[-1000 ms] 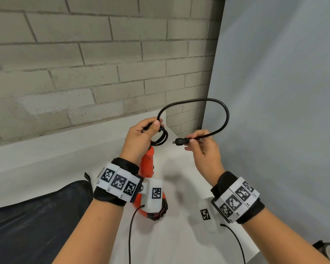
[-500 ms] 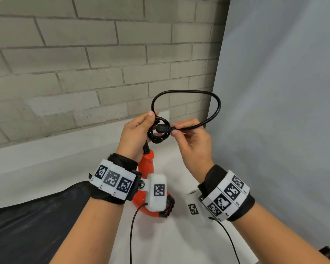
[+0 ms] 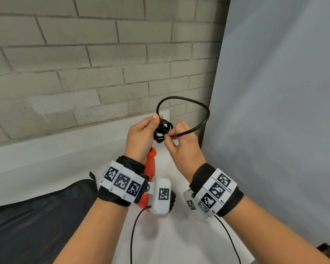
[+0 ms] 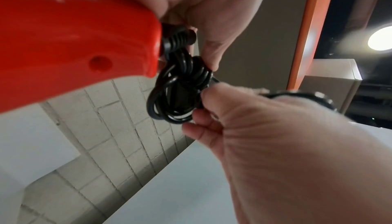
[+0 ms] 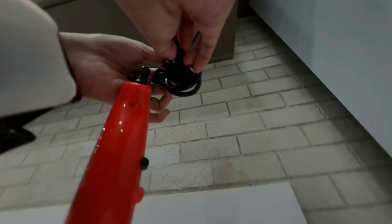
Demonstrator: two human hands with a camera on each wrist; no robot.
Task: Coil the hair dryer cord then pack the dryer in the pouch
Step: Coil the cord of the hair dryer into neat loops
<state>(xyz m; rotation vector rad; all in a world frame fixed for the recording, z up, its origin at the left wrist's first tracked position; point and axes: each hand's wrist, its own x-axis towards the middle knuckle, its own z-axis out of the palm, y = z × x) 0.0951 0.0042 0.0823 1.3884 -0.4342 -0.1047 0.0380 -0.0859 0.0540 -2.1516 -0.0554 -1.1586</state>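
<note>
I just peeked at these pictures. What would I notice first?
First, the bright red hair dryer, hanging handle-up below the left hand. Next, the black cord, bunched into a small coil between both hands, with one big loop arching above. The right hand pinches the cord beside the coil.

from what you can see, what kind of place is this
Probably a staged recording corner, not a home bathroom: a bare brick wall, a plain white table pushed against it, and a grey backdrop closing off the right side. Nothing domestic shows beyond the dryer.
</note>
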